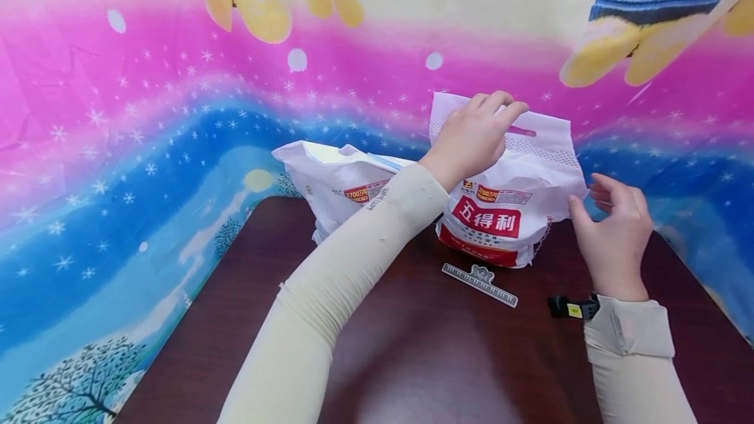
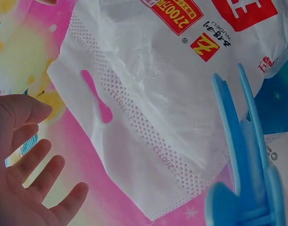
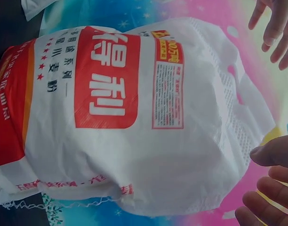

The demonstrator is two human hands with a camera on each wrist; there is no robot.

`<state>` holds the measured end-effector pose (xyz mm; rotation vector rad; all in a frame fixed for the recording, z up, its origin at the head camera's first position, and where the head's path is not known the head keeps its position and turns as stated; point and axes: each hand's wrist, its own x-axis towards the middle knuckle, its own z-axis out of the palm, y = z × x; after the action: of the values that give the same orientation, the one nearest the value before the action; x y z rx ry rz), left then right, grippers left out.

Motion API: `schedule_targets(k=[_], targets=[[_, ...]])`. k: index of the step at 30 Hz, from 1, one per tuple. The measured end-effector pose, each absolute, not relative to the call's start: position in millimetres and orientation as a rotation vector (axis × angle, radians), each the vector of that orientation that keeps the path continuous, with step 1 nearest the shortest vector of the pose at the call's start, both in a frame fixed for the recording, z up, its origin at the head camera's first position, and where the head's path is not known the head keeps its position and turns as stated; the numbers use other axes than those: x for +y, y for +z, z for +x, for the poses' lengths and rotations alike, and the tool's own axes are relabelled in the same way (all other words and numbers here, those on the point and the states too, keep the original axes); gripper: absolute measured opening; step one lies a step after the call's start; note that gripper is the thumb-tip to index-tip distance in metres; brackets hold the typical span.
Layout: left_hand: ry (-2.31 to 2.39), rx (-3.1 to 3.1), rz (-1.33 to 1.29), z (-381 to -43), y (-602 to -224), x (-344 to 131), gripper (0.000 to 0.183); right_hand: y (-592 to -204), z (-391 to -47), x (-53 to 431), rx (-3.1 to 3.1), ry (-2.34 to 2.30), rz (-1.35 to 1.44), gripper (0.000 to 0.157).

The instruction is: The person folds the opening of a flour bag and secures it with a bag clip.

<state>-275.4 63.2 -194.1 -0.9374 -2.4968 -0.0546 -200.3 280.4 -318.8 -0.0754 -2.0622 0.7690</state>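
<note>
A white and red flour bag (image 1: 485, 214) stands upright on the table, its flat top edge with a handle slot raised. My left hand (image 1: 471, 139) is at that top edge, beside the slot; in the left wrist view its fingers (image 2: 45, 167) are spread and apart from the bag. To the right of the bag is my right hand (image 1: 615, 234), thumb and fingers parted. In the right wrist view its thumb (image 3: 273, 151) lies close to the bag's top corner; whether it touches cannot be told.
A second white flour bag (image 1: 330, 195) stands to the left, partly behind my left forearm. A blue clip (image 2: 247, 165) is at its top. On the dark table (image 1: 412, 358), a ruler-marked metal clip (image 1: 480, 284) lies before the bags. A printed cloth (image 1: 194, 103) hangs behind.
</note>
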Motion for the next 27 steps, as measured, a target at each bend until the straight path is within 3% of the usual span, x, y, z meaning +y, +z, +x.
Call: schedule_targets(k=[20, 27], targets=[[-0.132, -2.563, -0.97, -290.9, -200.8, 86.8, 0.061, -332.1, -207.1, 296.4, -2.21, 0.979, -0.306, 0.063], [-0.037, -2.601, -1.018, -293.8, -203.6, 94.6, 0.06, -341.3, -211.9, 300.5, -2.191, 1.091, -0.357, 0.06]])
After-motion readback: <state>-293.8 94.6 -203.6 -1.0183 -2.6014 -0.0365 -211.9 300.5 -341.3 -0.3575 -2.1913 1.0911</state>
